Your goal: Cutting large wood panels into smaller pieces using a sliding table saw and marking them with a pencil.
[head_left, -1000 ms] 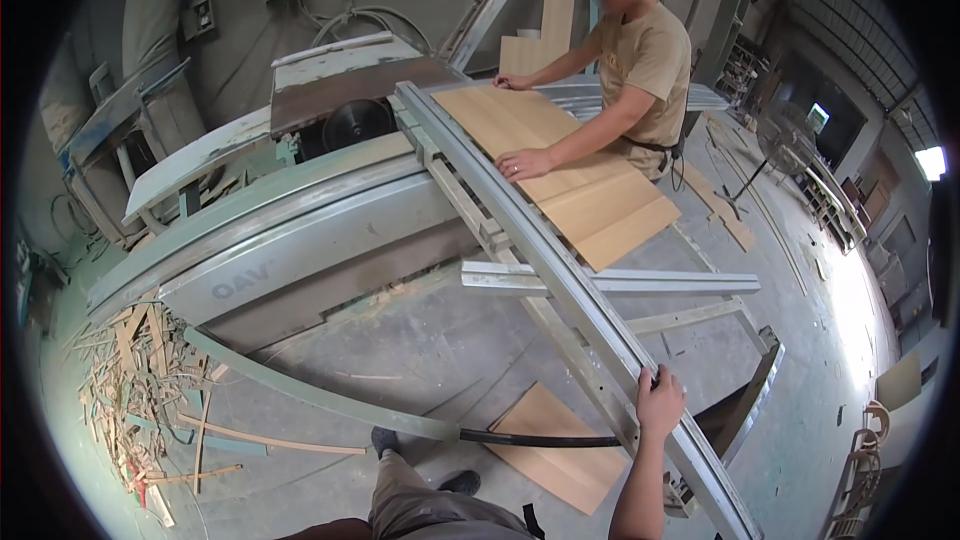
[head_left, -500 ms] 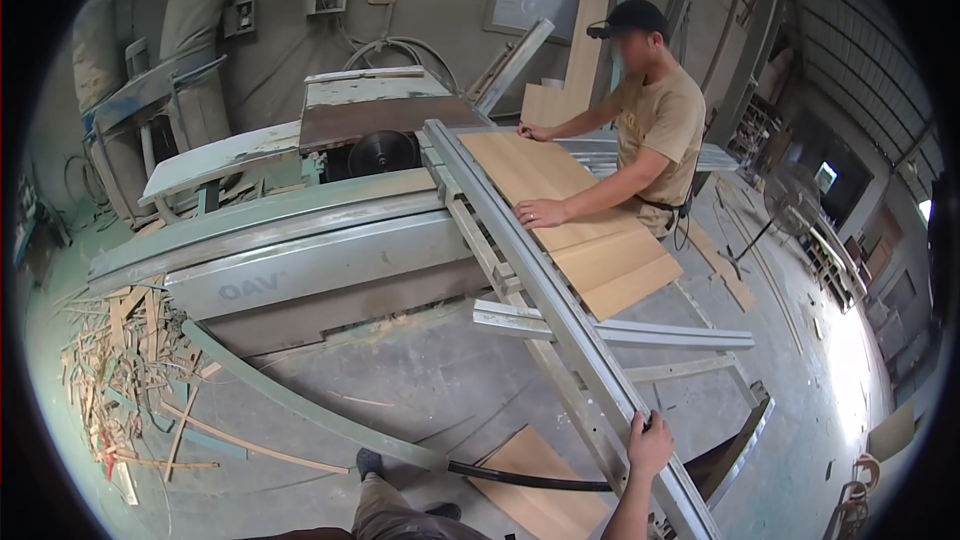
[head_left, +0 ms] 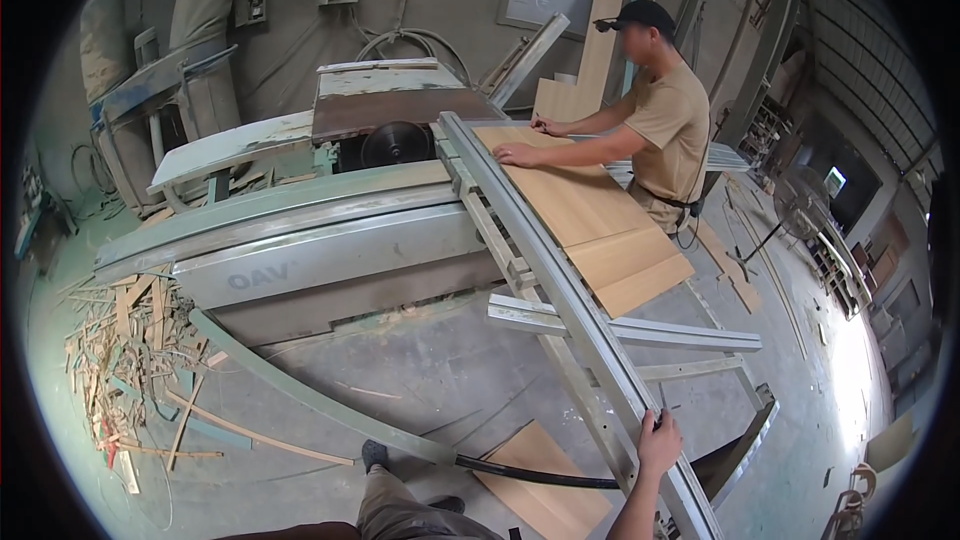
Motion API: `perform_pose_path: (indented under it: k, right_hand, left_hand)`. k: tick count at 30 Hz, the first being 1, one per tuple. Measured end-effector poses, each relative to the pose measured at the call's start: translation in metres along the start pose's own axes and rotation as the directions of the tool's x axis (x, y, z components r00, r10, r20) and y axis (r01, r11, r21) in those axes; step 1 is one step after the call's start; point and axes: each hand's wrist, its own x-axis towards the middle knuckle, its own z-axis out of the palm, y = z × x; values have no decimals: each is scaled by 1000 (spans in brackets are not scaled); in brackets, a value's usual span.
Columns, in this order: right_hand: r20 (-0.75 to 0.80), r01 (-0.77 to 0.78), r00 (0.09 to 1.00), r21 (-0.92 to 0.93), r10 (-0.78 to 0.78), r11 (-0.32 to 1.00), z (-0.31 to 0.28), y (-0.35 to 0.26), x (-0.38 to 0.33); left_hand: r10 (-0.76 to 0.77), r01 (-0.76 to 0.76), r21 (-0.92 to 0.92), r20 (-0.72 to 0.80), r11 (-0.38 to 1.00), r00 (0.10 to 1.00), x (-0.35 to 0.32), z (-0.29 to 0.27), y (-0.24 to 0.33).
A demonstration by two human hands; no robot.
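Workshop: sawdust-grey concrete floor (head_left: 420,390), a big sliding-table panel saw (head_left: 330,240) filling the middle, its round blade (head_left: 397,143) standing proud at the far end.
Right hand: your right hand (head_left: 660,443) closes around the near end of the long metal fence rail (head_left: 560,290) on the sliding carriage, fingers wrapped over its edge.
Left hand: out of view; you cannot tell what it does.
Panel: the tan board (head_left: 590,220) lies flat on the carriage against the rail's right side, well away from your grip, far end close to the blade.
Co-worker: a person on the far right presses one flat hand (head_left: 518,153) on the board and holds the other hand (head_left: 545,126) at its far edge.
Risk, push: a sudden shove on the rail could carry those hands toward the blade.
Risk, footing: an offcut board (head_left: 545,490) and a black hose (head_left: 530,475) lie by your feet; a trip seems likely.
Risk, scrap: the stick pile (head_left: 130,360) at left litters the walkway.
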Motion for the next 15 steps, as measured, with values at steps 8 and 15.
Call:
perform_pose_path:
  k: [8,15]
  right_hand:
    - [24,-9,1000,-4,10,1000,-1,-9,0]
    - [74,-42,996,4,41,999,9,-5,4]
  left_hand:
    - [-571,604,-131,220,786,791,-22,-10,67]
    - [-251,17,432,491,902,834,-1,-64,1]
